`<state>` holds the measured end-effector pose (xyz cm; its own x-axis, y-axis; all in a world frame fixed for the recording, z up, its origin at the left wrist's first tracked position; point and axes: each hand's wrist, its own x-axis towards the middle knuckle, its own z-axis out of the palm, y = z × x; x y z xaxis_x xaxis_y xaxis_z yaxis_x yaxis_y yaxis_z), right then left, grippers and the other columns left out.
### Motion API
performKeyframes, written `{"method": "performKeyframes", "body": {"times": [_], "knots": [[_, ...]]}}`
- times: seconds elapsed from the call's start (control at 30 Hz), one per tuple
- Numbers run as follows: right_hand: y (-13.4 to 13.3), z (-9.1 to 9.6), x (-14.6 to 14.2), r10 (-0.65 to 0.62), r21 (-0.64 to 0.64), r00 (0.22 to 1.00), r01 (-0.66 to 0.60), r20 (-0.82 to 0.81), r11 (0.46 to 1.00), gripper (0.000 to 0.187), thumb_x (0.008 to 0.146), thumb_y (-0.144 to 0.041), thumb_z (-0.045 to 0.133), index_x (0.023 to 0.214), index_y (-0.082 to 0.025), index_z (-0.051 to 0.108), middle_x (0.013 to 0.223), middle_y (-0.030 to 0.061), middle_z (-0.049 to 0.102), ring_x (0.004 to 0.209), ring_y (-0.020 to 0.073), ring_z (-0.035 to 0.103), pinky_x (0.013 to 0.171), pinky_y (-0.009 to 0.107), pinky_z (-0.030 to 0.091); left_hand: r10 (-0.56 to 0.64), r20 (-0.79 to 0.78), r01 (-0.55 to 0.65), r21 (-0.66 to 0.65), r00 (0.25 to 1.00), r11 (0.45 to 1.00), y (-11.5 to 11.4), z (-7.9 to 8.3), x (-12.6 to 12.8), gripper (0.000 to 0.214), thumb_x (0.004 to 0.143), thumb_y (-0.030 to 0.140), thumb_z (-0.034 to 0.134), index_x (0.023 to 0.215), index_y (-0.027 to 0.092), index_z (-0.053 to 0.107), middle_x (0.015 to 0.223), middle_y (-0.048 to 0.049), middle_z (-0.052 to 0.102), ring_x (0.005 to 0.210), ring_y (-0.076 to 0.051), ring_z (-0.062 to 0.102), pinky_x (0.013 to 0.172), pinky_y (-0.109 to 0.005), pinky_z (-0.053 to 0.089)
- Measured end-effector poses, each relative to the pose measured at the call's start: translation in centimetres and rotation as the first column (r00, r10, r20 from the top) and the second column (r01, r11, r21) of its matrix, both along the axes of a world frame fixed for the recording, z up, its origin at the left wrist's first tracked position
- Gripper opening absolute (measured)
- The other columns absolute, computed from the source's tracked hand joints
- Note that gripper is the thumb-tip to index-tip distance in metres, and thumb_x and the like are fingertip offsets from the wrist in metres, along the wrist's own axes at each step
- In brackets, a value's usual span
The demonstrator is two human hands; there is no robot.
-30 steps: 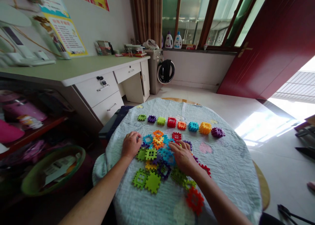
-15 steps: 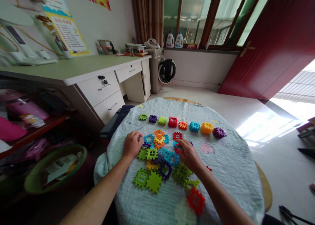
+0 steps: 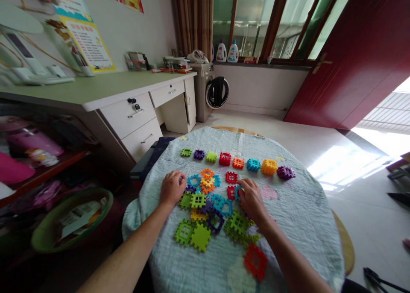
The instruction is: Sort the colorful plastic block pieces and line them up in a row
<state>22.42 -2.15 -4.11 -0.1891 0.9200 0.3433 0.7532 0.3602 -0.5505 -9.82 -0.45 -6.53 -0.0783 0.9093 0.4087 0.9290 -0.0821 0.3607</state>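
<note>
A round table under a pale blue cloth (image 3: 297,224) carries a heap of flat, colourful plastic waffle blocks (image 3: 209,199). Beyond the heap stands a row of several small assembled cubes (image 3: 238,161) in green, purple, red, orange, blue and yellow. My left hand (image 3: 172,187) rests curled on the left edge of the heap, fingers bent onto the cloth. My right hand (image 3: 253,199) lies on the heap's right side, fingertips pinching a blue block (image 3: 237,192) beside a red one (image 3: 231,192). Loose green blocks (image 3: 192,234) and a red block (image 3: 255,262) lie nearer me.
A desk with drawers (image 3: 134,113) stands to the left, a green basin (image 3: 68,222) on the floor below it. A small washing machine (image 3: 211,90) sits under the window. A red door (image 3: 358,58) stands open at the right. A dark stool (image 3: 149,158) touches the table.
My right hand has slid right and away from me across the heap, uncovering green and blue blocks, and now pinches a blue block. My left hand has stayed put.
</note>
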Motion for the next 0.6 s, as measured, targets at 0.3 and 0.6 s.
{"method": "performKeyframes", "body": {"times": [0.3, 0.6], "knots": [[-0.1, 0.9, 1.2, 0.062, -0.134, 0.966, -0.029, 0.25, 0.991, 0.02, 0.089, -0.018, 0.055, 0.103, -0.024, 0.068, 0.107, 0.006, 0.069, 0.101, 0.0245, 0.055, 0.09, 0.038, 0.039, 0.01, 0.005, -0.01, 0.0, 1.0, 1.0, 0.1, -0.3, -0.1, 0.014, 0.077, 0.014, 0.051, 0.081, 0.02, 0.063, 0.096, -0.0084, 0.068, 0.094, -0.026, 0.059, 0.091, -0.039, 0.047], [-2.8, 2.6, -2.7, 0.289, -0.131, 0.937, -0.267, 0.195, 0.955, 0.029, 0.086, -0.025, 0.063, 0.115, -0.026, 0.064, 0.12, 0.0055, 0.067, 0.109, 0.026, 0.052, 0.096, 0.042, 0.038, 0.005, 0.004, -0.005, -0.007, 1.0, 1.0, 0.1, -0.2, -0.1, 0.014, 0.077, 0.015, 0.051, 0.082, 0.02, 0.063, 0.097, -0.0088, 0.068, 0.094, -0.026, 0.059, 0.092, -0.039, 0.046]]}}
